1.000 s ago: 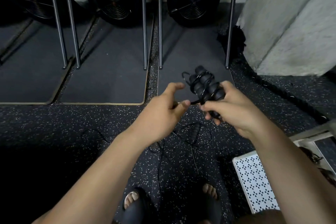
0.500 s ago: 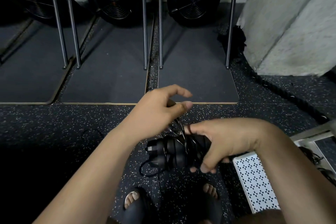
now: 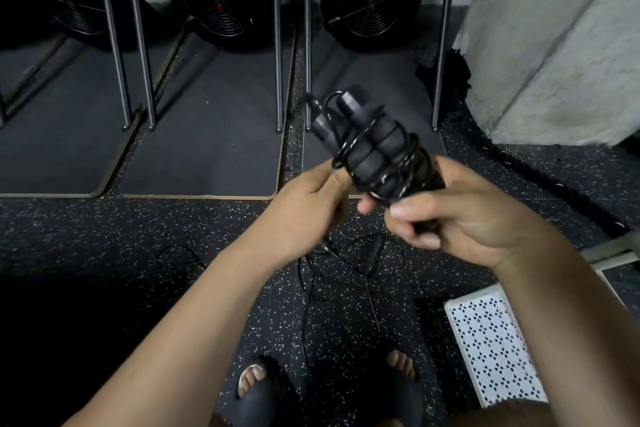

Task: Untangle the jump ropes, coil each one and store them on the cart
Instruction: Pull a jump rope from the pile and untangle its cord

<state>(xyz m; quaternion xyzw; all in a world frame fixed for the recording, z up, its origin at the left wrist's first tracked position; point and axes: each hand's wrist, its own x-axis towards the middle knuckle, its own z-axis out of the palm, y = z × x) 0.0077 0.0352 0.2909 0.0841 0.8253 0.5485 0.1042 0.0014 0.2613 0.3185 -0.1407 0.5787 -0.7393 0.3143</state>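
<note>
Bundle of wrapped handles [image 3: 375, 152], lifted back up, sits gripped in right hand [image 3: 464, 218] while left hand [image 3: 308, 211] pinches its cord [image 3: 349, 144].

The right hand [image 3: 460, 215] has swung the wrapped jump rope [image 3: 374, 149] back up — handles now pointing far-left — and the left hand [image 3: 308, 208] has closed beside it.

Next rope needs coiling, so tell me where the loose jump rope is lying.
In the head view, the loose jump rope lies on the speckled floor at centre, below the wound bundle and left of the white patterned panel.
</note>
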